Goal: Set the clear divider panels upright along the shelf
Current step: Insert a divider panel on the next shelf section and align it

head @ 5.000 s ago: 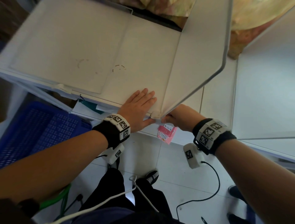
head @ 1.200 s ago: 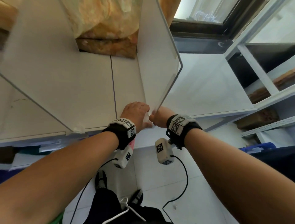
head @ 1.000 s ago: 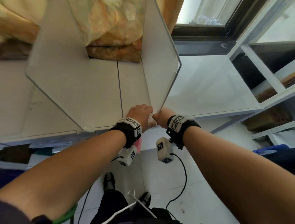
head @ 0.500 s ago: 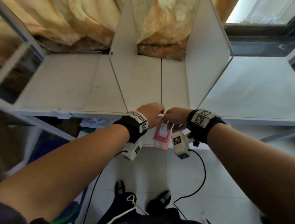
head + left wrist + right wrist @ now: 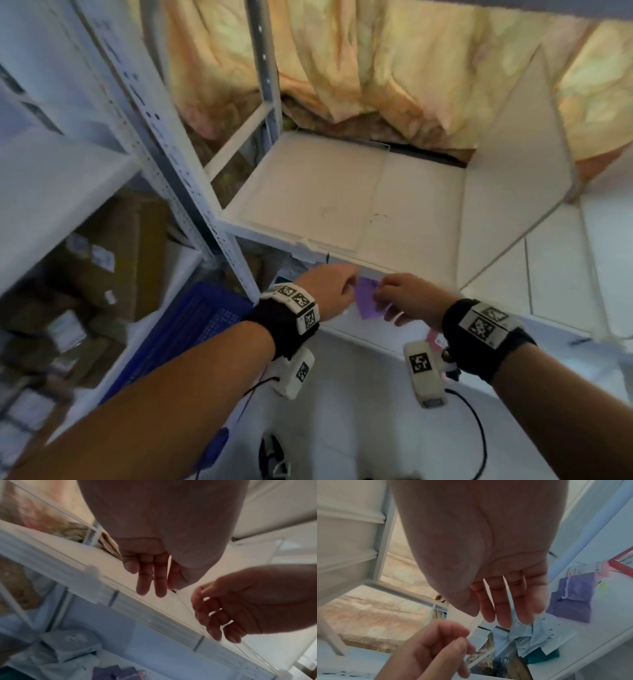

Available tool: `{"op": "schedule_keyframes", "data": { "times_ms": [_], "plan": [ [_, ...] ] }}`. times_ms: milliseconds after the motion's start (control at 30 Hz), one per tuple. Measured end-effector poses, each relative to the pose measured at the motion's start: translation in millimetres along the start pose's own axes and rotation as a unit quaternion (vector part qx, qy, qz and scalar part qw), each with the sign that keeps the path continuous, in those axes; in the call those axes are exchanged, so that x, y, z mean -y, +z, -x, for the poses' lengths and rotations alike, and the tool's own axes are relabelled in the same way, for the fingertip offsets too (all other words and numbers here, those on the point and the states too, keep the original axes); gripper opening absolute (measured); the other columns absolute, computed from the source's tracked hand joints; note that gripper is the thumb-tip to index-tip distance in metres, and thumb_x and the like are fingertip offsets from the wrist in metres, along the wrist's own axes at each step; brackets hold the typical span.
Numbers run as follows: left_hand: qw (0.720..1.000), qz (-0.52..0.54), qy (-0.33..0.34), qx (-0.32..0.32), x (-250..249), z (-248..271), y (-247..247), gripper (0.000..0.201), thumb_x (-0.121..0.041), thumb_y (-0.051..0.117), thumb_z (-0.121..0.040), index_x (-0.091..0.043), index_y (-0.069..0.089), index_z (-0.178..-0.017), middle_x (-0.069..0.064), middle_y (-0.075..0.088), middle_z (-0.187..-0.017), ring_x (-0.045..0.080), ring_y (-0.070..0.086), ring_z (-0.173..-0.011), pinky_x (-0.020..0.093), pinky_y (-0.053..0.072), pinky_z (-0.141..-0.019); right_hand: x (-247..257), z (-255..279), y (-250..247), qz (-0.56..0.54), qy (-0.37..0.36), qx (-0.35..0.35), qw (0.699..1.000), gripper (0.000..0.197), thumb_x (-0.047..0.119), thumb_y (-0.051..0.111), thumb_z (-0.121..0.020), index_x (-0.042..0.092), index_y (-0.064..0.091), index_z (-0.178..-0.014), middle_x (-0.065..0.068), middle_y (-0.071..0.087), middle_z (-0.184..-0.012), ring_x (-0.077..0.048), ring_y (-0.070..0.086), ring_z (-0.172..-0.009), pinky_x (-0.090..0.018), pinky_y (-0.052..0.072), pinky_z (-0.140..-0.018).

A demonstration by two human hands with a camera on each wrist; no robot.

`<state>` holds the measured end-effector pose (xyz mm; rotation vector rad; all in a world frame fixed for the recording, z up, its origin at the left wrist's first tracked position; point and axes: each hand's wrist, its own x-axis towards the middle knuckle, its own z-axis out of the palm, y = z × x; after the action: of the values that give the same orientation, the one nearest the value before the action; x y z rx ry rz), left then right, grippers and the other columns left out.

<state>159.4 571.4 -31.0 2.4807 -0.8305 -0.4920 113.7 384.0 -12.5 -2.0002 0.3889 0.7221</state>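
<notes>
Head cam: both hands sit at the shelf's (image 5: 342, 192) front edge, left hand (image 5: 330, 291) beside right hand (image 5: 409, 301). One clear divider panel (image 5: 513, 178) stands upright further right.

Left wrist cam: fingers (image 5: 150, 577) straight, holding nothing.

Right wrist cam: fingers (image 5: 501, 601) relaxed and empty too.

white shelf (image 5: 342, 192), mottled yellow-orange curtain (image 5: 376, 61), blue crate (image 5: 191, 325), black wristbands (image 5: 284, 325)
</notes>
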Motion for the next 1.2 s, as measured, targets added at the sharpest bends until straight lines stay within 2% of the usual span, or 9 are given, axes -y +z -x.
{"op": "schedule_keyframes", "data": {
  "times_ms": [200,367,500,667,733,800,933,1067,1200],
  "plan": [
    [0.996,-0.006,-0.049,-0.068,89.4,35.4,-56.4,0.011,-0.024,0.051,-0.091,-0.016,0.058,-0.095,0.005,0.063,-0.092,0.025,0.06,-0.083,0.042,0.051,-0.077,43.8,-16.2,20.8,-0.048,0.008,-0.044,0.998,0.015,0.015,0.052,-0.094,0.004,0.062,-0.094,-0.01,0.067,-0.08,-0.023,0.059,-0.064,-0.03,0.048,-0.06],
    [0.995,-0.015,-0.063,-0.074,112.5,13.8,-75.4,0.008,-0.025,0.051,-0.092,-0.018,0.052,-0.095,0.004,0.061,-0.087,0.024,0.058,-0.079,0.043,0.052,-0.075,57.6,-29.6,4.7,-0.086,0.014,-0.116,0.989,0.013,0.011,0.052,-0.095,0.003,0.062,-0.096,-0.014,0.066,-0.088,-0.022,0.058,-0.064,-0.026,0.049,-0.054],
    [0.99,-0.047,-0.097,-0.095,126.5,-15.8,-79.3,0.01,-0.026,0.053,-0.089,-0.02,0.05,-0.096,0.003,0.056,-0.096,0.024,0.054,-0.087,0.043,0.05,-0.08,54.4,-58.0,-19.2,-0.216,0.041,-0.154,0.963,0.011,0.009,0.05,-0.095,0.002,0.058,-0.099,-0.019,0.062,-0.095,-0.026,0.058,-0.07,-0.032,0.052,-0.061],
    [0.979,-0.051,-0.184,-0.065,142.3,-45.5,-86.7,0.01,-0.028,0.05,-0.091,-0.02,0.048,-0.097,0.003,0.054,-0.098,0.025,0.054,-0.091,0.044,0.049,-0.084,62.1,-101.9,-43.4,-0.317,0.07,-0.141,0.935,0.008,0.01,0.049,-0.096,0.007,0.052,-0.089,-0.017,0.056,-0.091,-0.026,0.055,-0.068,-0.035,0.051,-0.064],
    [0.98,-0.029,-0.199,-0.004,144.5,-58.5,-84.6,0.01,-0.03,0.052,-0.091,-0.021,0.046,-0.092,0.004,0.056,-0.097,0.024,0.055,-0.088,0.045,0.05,-0.084,63.1,-116.8,-48.3,-0.332,0.087,-0.122,0.931,0.009,0.012,0.05,-0.096,0.006,0.053,-0.091,-0.015,0.055,-0.088,-0.026,0.055,-0.067,-0.033,0.05,-0.061],
    [0.98,-0.032,-0.184,0.066,144.0,-70.4,-78.7,0.017,-0.035,0.055,-0.09,-0.021,0.047,-0.094,0.004,0.057,-0.101,0.022,0.055,-0.089,0.043,0.049,-0.085,62.7,-131.4,-51.7,-0.327,0.099,-0.098,0.935,0.009,0.015,0.051,-0.095,0.006,0.054,-0.094,-0.015,0.057,-0.087,-0.025,0.056,-0.065,-0.03,0.048,-0.056],
    [0.979,-0.036,-0.178,0.089,141.1,-78.5,-64.6,0.027,-0.05,0.052,-0.089,-0.027,0.051,-0.103,-0.003,0.05,-0.104,0.018,0.055,-0.09,0.041,0.05,-0.084,63.5,-151.5,-48.9,-0.26,0.117,-0.082,0.955,0.011,0.017,0.053,-0.094,0.007,0.057,-0.094,-0.014,0.062,-0.085,-0.02,0.051,-0.058,-0.024,0.034,-0.047],
    [0.98,-0.045,-0.167,0.098,145.6,-82.8,-55.8,0.018,-0.044,0.053,-0.092,-0.027,0.05,-0.098,-0.003,0.051,-0.105,0.019,0.055,-0.09,0.041,0.051,-0.084,65.7,-165.4,-42.8,-0.23,0.144,-0.077,0.959,0.012,0.014,0.056,-0.091,0.005,0.055,-0.083,-0.011,0.058,-0.074,-0.016,0.038,-0.051,-0.023,0.028,-0.045],
    [0.981,-0.092,-0.143,0.093,149.2,-84.4,-52.7,0.015,-0.037,0.05,-0.095,-0.025,0.048,-0.087,-0.001,0.051,-0.098,0.02,0.054,-0.086,0.04,0.051,-0.082,71.9,-169.6,-33.9,-0.194,0.156,-0.066,0.966,0.015,0.015,0.06,-0.091,0.006,0.057,-0.08,-0.007,0.055,-0.07,-0.015,0.036,-0.051,-0.022,0.029,-0.042]
  ]
}}
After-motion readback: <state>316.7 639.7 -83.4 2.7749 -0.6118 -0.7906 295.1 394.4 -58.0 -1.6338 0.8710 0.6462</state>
